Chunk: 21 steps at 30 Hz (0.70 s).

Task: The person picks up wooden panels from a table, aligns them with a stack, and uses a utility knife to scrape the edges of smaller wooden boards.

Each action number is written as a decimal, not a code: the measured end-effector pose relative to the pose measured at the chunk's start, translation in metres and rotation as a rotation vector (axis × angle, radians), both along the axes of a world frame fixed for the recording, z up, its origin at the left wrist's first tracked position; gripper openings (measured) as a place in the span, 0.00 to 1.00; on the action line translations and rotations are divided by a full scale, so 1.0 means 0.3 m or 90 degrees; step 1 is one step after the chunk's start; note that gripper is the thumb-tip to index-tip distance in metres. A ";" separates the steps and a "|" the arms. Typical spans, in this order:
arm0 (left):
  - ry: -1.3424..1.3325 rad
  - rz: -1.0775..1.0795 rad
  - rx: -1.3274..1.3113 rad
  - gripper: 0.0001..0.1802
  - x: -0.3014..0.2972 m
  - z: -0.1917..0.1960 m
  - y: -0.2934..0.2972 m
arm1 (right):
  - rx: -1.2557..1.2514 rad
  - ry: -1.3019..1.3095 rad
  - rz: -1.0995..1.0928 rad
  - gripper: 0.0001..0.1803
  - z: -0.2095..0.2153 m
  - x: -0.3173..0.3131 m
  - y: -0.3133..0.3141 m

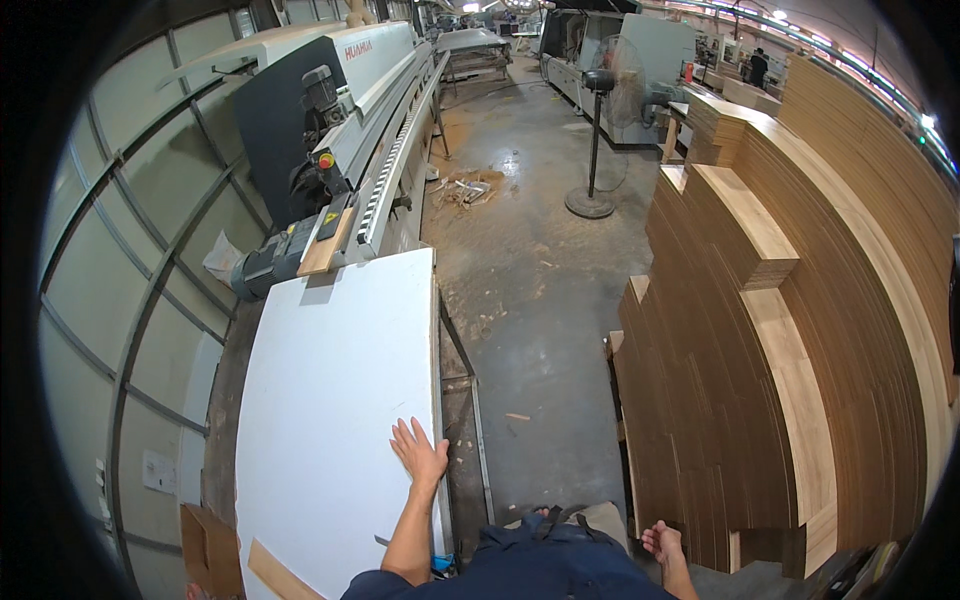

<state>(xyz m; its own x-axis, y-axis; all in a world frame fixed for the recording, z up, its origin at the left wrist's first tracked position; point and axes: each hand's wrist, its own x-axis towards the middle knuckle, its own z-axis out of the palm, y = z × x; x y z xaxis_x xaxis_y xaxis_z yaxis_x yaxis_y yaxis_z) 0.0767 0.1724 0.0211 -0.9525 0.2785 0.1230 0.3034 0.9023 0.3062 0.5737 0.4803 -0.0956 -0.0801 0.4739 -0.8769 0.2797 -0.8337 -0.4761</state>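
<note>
My left hand (420, 452) lies flat near the right edge of a white-topped table (330, 370), fingers spread and holding nothing. A light wooden strip (280, 570) rests on the same surface at its near left corner. On the right, my right hand (662, 543) hangs low beside the near end of a big stack of brown boards (700, 400). Its fingers are loosely curled, a little apart, and nothing shows in them. Pale wood-grain faces (790, 370) show on some of the stacked boards, which rise in steps.
Beyond the table stands a long grey machine (380, 130) with a motor (270, 262). A pedestal fan (595, 140) stands on the concrete floor (530, 330), near scraps and sawdust (465, 190). Low on the left is a cardboard box (210, 550); a panelled wall (150, 270) runs along that side.
</note>
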 end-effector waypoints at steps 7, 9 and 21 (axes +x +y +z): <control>-0.026 0.046 -0.072 0.57 -0.005 0.019 0.076 | -0.007 -0.042 0.183 0.14 0.019 -0.215 0.046; -0.042 0.057 -0.086 0.58 -0.020 0.035 0.093 | -0.024 -0.066 0.198 0.14 0.006 -0.259 0.075; -0.036 0.086 -0.088 0.58 -0.053 0.062 0.128 | -0.039 -0.011 0.227 0.15 -0.121 -0.554 0.362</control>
